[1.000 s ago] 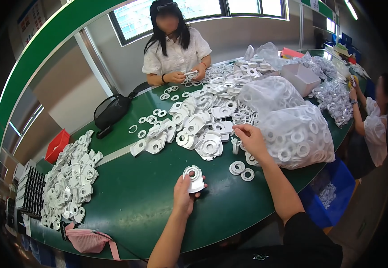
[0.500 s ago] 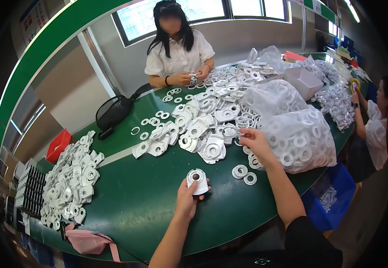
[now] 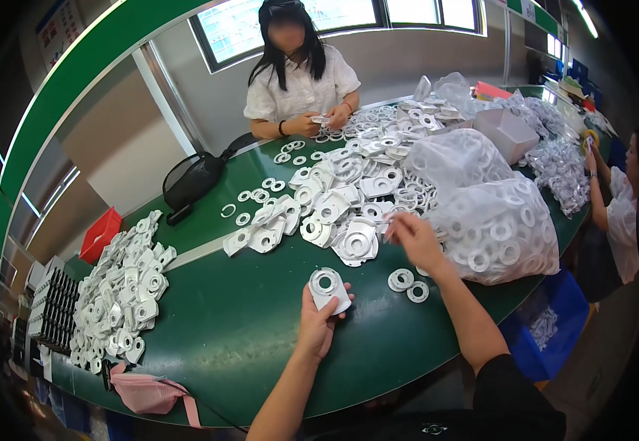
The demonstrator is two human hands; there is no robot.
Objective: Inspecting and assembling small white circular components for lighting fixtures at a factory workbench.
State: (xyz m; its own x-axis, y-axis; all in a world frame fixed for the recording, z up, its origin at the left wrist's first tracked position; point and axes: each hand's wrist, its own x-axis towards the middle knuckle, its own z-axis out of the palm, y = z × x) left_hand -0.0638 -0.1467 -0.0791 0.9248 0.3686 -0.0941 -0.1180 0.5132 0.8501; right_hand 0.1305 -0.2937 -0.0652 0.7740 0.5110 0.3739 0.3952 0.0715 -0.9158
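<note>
My left hand (image 3: 316,323) grips a white plastic plate with a round raised ring and a central hole (image 3: 326,283), thumb across its lower face. It is held above the green table, ring end pointing away from me. My right hand (image 3: 416,241) is at the near right edge of the heap, fingers bent together; what they hold, if anything, I cannot make out. Beyond it spreads a heap of similar white plates (image 3: 330,206), with loose white rings (image 3: 415,197) by the bag. Two round white pieces (image 3: 401,279) lie below my right hand.
Clear plastic bags of white rings (image 3: 500,228) bulge at the right. A second plate pile (image 3: 125,294) lies left, near a red bin (image 3: 101,234) and a pink pouch (image 3: 147,393). Across the table (image 3: 238,316) a co-worker's hands (image 3: 319,123) handle a white piece. A blue crate (image 3: 555,323) stands below.
My right hand has drawn back slightly from the ring at the heap's edge, its fingers more curled. My left thumb sits lower on the plate, leaving the hole uncovered. The view has shifted slightly.
</note>
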